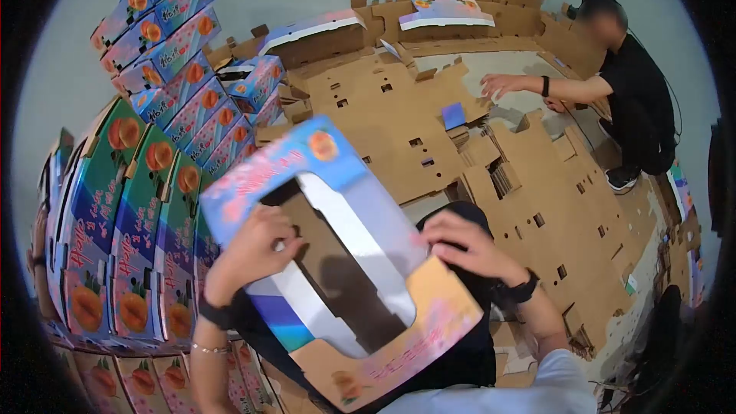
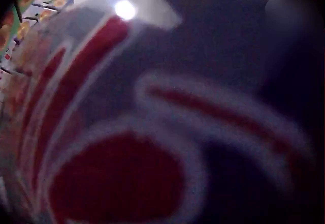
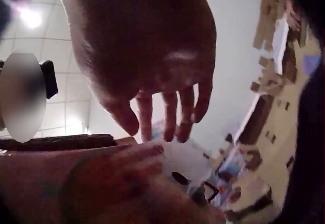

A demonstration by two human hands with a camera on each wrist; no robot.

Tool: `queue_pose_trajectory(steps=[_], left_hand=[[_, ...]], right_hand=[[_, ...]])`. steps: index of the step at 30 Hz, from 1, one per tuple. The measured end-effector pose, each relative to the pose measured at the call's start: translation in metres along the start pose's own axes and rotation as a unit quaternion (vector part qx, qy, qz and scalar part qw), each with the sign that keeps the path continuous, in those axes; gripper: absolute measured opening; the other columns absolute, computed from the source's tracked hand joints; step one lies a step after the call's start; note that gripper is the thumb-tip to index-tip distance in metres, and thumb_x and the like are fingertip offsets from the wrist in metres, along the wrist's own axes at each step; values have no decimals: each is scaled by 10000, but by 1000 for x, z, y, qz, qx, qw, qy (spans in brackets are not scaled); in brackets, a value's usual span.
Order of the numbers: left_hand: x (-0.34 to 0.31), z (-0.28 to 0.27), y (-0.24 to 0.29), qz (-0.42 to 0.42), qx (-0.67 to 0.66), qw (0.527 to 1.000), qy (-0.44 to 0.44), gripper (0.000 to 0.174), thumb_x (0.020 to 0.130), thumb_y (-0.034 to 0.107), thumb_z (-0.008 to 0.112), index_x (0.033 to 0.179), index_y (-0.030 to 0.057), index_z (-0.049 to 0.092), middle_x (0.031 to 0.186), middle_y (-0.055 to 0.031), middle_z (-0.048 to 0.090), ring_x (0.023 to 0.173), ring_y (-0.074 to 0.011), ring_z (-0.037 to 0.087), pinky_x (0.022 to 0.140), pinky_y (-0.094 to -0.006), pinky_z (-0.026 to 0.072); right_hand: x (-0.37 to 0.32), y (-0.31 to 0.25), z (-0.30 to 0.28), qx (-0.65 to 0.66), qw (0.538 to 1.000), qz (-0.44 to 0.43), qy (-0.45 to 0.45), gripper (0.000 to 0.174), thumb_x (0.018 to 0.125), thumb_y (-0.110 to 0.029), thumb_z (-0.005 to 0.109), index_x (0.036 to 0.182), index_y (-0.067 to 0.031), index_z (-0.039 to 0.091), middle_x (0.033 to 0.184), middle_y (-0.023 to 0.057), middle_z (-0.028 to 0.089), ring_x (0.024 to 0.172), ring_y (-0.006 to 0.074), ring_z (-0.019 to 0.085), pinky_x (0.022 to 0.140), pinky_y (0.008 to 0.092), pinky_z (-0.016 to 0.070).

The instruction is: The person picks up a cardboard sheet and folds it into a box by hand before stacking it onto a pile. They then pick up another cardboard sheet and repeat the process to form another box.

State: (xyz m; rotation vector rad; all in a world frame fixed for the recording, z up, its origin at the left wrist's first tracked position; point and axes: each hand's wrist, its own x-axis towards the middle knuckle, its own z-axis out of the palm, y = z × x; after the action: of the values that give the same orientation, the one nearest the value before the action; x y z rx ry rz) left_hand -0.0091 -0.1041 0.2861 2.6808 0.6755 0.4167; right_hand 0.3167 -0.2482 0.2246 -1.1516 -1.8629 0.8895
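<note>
A printed cardboard fruit box (image 1: 376, 184), blue and pink with peaches and a long cut-out in its upper face, lies tilted across the wearer's lap in the head view. My left hand (image 1: 257, 253) lies over its left side, the curled fingers and thumb gripping the edge of the cut-out. On the opposite side, my right hand (image 1: 468, 244) touches the right edge with its fingertips. The right wrist view shows this hand's fingers (image 3: 170, 112) hanging fairly straight down to the box. Close up, blurred red-and-white print (image 2: 122, 178) fills the left wrist view.
Finished-looking boxes rise in a blue stack (image 1: 184, 54) and stand in a green-and-pink row (image 1: 134, 238) on the left. Flat brown cardboard sheets (image 1: 368, 119) cover the floor ahead. At right another person (image 1: 640, 100) crouches, reaching over the sheets.
</note>
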Motion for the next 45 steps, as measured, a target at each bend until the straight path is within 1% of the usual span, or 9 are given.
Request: queue_pose_trajectory(steps=[5, 10, 16, 27, 30, 32, 37, 42, 45], left_hand=[[-36, 82, -3, -46, -13, 999, -2, 207, 744, 41, 674, 929, 14, 586, 1107, -162, 521, 989, -358, 555, 874, -403, 462], [-97, 83, 33, -181, -115, 974, 76, 118, 781, 44, 660, 772, 6, 548, 809, -109, 529, 780, -320, 503, 701, -394, 392], [-126, 78, 71, -160, -43, 986, 23, 212, 763, 209, 691, 671, 53, 581, 781, -45, 482, 763, -238, 473, 799, -387, 339], [-165, 85, 79, -176, -213, 956, -97, 233, 809, 285, 602, 681, 100, 665, 849, -5, 520, 838, -176, 428, 820, -376, 218], [-180, 99, 73, -155, -341, 925, -68, 256, 832, 283, 551, 668, 114, 653, 932, -3, 564, 928, -159, 452, 881, -371, 200], [-187, 108, 71, -263, -672, 688, -78, 277, 852, 289, 523, 662, 127, 642, 985, -8, 578, 1035, -145, 465, 944, -346, 159], [-141, 90, 79, -241, -159, 957, 38, 276, 772, 60, 630, 1048, 63, 632, 1075, -94, 534, 1053, -244, 468, 937, -405, 308], [-101, 79, 59, -313, 69, 942, 95, 465, 760, 58, 635, 1217, 60, 551, 1051, -188, 466, 950, -358, 463, 841, -424, 389], [-91, 75, 32, -318, 156, 934, 52, 485, 833, 122, 579, 1301, 46, 479, 1057, -214, 461, 952, -371, 461, 831, -440, 378]], right_hand=[[-37, 36, 88, -21, 995, 94, 3, 155, 926, -161, 558, 880, -19, 601, 819, 67, 500, 782, 168, 523, 689, 301, 425], [-42, 45, 99, -13, 994, 65, 91, 197, 913, -148, 585, 813, 22, 575, 750, 56, 449, 696, 159, 459, 624, 290, 388], [-51, 53, 82, 262, 955, 84, -114, 362, 942, -174, 552, 658, 43, 493, 713, 34, 444, 690, 164, 425, 657, 309, 364], [-29, 31, 68, -10, 994, 98, -35, 184, 916, -174, 566, 838, -9, 586, 839, 93, 562, 768, 246, 578, 722, 319, 474], [20, 36, 66, -95, 991, 86, 41, 270, 863, -179, 626, 1088, -53, 546, 1080, 117, 528, 1000, 269, 538, 856, 357, 447], [48, 41, 74, -141, 988, 49, 51, 524, 828, -232, 665, 1277, -71, 450, 1264, 159, 455, 1171, 315, 465, 976, 378, 398], [59, 84, 104, -65, 992, 97, 51, 877, 788, -283, 698, 1459, -47, 183, 1502, 230, 185, 1383, 375, 237, 1112, 387, 265], [20, 85, 125, -42, 990, 104, 81, 748, 826, -194, 629, 1444, -66, 229, 1504, 227, 202, 1374, 384, 266, 1087, 401, 311], [19, 94, 139, -33, 965, 197, 167, 585, 843, -169, 583, 1372, -78, 351, 1219, 256, 542, 1047, 412, 574, 875, 427, 477]])
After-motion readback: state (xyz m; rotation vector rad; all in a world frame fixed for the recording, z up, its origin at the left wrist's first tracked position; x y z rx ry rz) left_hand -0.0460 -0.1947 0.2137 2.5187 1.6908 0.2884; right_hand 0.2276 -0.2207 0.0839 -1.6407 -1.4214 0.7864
